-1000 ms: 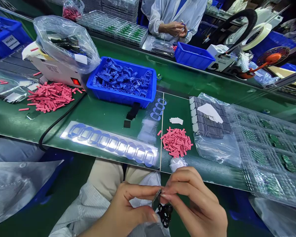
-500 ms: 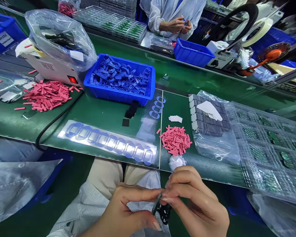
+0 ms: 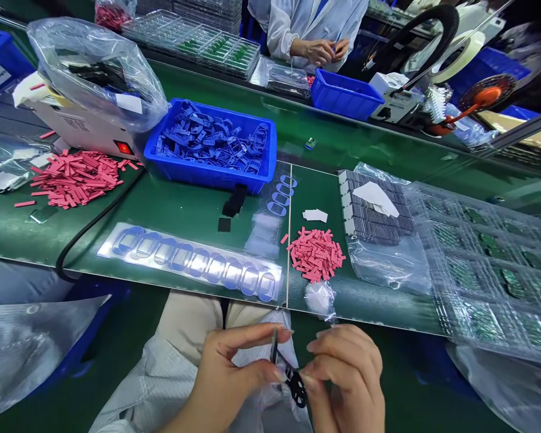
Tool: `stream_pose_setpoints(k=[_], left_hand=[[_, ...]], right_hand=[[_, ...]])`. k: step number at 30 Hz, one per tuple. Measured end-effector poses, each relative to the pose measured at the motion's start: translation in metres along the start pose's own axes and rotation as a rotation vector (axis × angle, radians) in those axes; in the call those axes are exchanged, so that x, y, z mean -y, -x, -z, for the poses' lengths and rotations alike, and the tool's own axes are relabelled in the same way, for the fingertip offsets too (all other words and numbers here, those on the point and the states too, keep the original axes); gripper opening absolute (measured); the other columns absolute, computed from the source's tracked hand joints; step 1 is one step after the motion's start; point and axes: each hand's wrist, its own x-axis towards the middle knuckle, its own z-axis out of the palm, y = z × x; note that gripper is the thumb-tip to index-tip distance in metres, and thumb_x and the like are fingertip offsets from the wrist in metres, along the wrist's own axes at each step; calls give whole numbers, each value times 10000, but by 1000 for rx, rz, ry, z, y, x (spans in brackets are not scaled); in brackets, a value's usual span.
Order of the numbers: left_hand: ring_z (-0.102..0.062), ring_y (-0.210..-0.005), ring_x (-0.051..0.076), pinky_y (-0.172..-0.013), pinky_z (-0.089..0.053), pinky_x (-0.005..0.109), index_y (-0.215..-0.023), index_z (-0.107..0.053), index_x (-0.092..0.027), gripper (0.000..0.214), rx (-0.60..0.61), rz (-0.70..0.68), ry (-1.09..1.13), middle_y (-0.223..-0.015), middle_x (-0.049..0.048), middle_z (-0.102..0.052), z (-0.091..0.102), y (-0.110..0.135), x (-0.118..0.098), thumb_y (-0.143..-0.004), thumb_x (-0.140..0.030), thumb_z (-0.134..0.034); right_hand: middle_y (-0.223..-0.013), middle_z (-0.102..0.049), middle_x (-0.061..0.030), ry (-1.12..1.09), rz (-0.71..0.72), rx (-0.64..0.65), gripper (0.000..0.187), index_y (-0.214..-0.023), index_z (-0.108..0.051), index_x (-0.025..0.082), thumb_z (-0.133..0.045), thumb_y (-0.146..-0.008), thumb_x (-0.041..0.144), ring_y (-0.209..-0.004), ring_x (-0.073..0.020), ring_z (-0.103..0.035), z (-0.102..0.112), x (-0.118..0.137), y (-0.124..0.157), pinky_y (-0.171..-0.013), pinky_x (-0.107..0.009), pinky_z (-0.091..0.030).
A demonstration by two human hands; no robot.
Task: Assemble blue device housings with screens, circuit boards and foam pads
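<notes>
Over my lap, below the table edge, my left hand (image 3: 228, 373) pinches a small thin dark flat piece (image 3: 274, 347) upright between thumb and forefinger. My right hand (image 3: 347, 376) is curled, its fingertips closed on a small black ring-shaped part (image 3: 296, 385) just under that piece. The two hands almost touch. On the green table in front lie a heap of pink strips (image 3: 315, 254) and a clear sheet of blue oval frames (image 3: 193, 263).
A blue bin of blue frames (image 3: 211, 147) stands at the centre back, and a bagged white machine (image 3: 79, 90) stands left beside more pink strips (image 3: 70, 177). Bagged dark parts (image 3: 374, 216) and clear trays of green boards (image 3: 491, 264) lie right. A person in white (image 3: 315, 30) works across the belt.
My right hand has dropped from the top of the flat piece to the black ring part beneath it. My left hand now holds the flat piece upright alone. The view shifted slightly.
</notes>
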Motion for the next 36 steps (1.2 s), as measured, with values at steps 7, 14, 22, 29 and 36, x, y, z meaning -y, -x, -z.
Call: stream_pose_setpoints(k=[7, 14, 22, 29, 36], left_hand=[[-726, -884, 270, -820, -566, 338, -884, -780, -269, 304, -91, 27, -15, -859, 76, -788, 9, -10, 7, -593, -341, -832], [-736, -802, 204, -747, -540, 252, -939, -757, -263, 384, 41, 141, 140, -783, 64, -794, 9, -13, 5, -599, -433, -812], [-712, -641, 160, -686, -515, 261, -1358, -452, -198, 818, 530, 453, 220, -720, 53, -763, 23, -18, -6, -657, -499, -749], [-251, -384, 10, -369, -163, 141, -960, -666, -200, 515, 616, 491, 152, -487, -116, -416, 26, -21, -11, -562, -496, -808], [-484, -510, 50, -548, -383, 170, -1182, -579, -198, 691, 566, 356, 25, -613, -62, -580, 29, -43, -30, -645, -619, -687]], right_hand=[[-850, -595, -59, 268, -354, 69, 142, -809, -512, 210, -458, -920, 282, -836, -216, -567, -5, -65, 27, -695, -341, -444], [-1057, -721, -55, 491, 38, 133, 247, -1111, -600, 202, -582, -873, 137, -1059, -247, -629, -14, -78, 41, -897, -395, -394], [-1249, -627, -101, -234, 45, 382, 441, -1328, -439, 173, -452, -945, 391, -1216, -216, -541, 7, -42, 0, -945, -367, -504], [-1143, -692, -29, -514, 231, 503, 278, -1049, -621, 217, -398, -963, 359, -1178, -166, -574, 1, -29, -43, -967, -308, -511], [-979, -742, -55, -491, 215, 256, 308, -1053, -635, 228, -496, -905, 460, -1004, -216, -675, -16, -73, -25, -832, -317, -571]])
